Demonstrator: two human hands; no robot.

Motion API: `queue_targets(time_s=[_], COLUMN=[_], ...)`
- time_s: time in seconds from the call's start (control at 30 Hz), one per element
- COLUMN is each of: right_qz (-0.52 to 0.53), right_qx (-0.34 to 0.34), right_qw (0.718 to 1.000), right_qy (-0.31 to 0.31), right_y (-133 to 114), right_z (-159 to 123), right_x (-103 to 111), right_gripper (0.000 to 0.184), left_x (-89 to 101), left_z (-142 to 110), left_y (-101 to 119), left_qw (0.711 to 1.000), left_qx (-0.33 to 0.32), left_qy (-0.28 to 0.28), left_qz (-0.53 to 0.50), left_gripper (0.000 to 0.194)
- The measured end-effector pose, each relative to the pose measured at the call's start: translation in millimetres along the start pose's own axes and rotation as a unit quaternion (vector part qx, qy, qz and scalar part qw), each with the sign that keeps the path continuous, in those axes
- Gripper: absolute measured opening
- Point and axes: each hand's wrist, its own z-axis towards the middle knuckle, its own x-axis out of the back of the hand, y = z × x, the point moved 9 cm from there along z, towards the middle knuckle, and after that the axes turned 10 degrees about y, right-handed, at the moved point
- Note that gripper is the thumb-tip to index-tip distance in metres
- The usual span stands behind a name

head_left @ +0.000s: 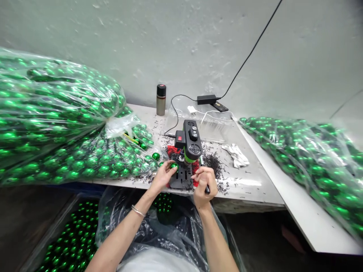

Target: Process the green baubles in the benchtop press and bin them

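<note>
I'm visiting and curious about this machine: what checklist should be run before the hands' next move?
1. Left hand has the green ball: ok, in its fingertips.
2. Right hand has the black handle: ok, closed around it.
3. Ball seated under the machine: cannot tell, too small.
4. Machine powered: cannot tell from the red switch.
5. Tabletop free of black bits: not ok, scattered around the machine.
</note>
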Motion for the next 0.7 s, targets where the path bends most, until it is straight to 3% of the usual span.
queue_targets(time_s=[0.13,0.23,0.43,0.7], right_qz=[-0.010,-0.002,-0.016,-0.023], right_qx=[0.002,0.011,0.017,0.026], right_qw=[1.000,1.000,1.000,0.999], right_qy=[-0.005,-0.005,-0.002,-0.003], right_y=[-2,-5,-6,-3], right_z=[1,2,2,-4], right_x=[0,0,0,1], right_gripper=[0.026,0.025,0.025,0.024], left_x=[-5.4,-12.2,-26.6,-28.9], left_z=[-14,-23,-26,-23], left_y=[10,12,14,14], left_qw=[0.966,0.934,0.909,0.903], left_qx=[-0.167,-0.225,-0.261,-0.272], left_qy=[0.060,0.076,0.041,0.006], left_qz=[0.187,0.266,0.321,0.334], left_gripper=[0.031,0.033,0.032,0.031])
